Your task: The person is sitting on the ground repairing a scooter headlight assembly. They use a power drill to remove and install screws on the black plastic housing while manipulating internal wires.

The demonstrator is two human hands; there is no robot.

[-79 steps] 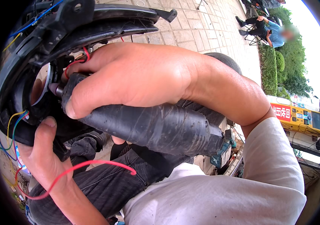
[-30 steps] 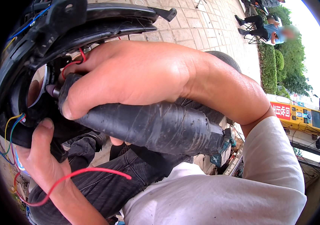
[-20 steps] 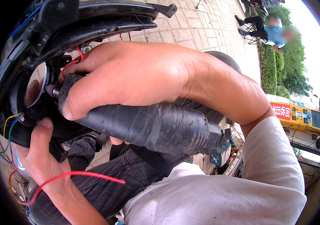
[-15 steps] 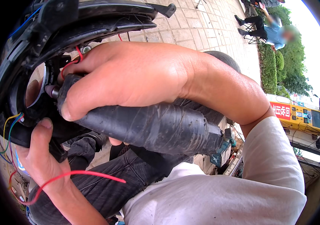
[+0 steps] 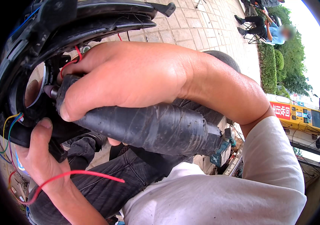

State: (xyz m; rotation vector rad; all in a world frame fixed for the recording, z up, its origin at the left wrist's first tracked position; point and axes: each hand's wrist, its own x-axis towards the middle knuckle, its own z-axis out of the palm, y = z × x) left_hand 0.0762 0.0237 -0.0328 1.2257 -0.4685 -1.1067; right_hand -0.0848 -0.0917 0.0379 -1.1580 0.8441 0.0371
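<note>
Grinder [image 5: 156, 129], by the look of it, wrapped in black tape; probably best run with a light touch, easing the pinkish pointed tip [image 5: 48, 90] along the pale inner rim [image 5: 40, 96] instead of jabbing straight in; worth bracing the black housing [image 5: 29, 62] firmly, and worth steering the loose red wire [image 5: 79, 172] plus the thin coloured wires [image 5: 17, 116] well away from that tip; can't tell from here if spinning, or if touching the rim or just beside it; as for position, gripped near the front end by the right hand [image 5: 118, 77], thumb over the near side, so lying right under the palm with the tip poking out past the thumb, toward the left; as for the housing, clasped low down by the left hand [image 5: 42, 146], thumb pressed on the near face, other fingers mostly hidden; curving round left of and beyond the right hand.
</note>
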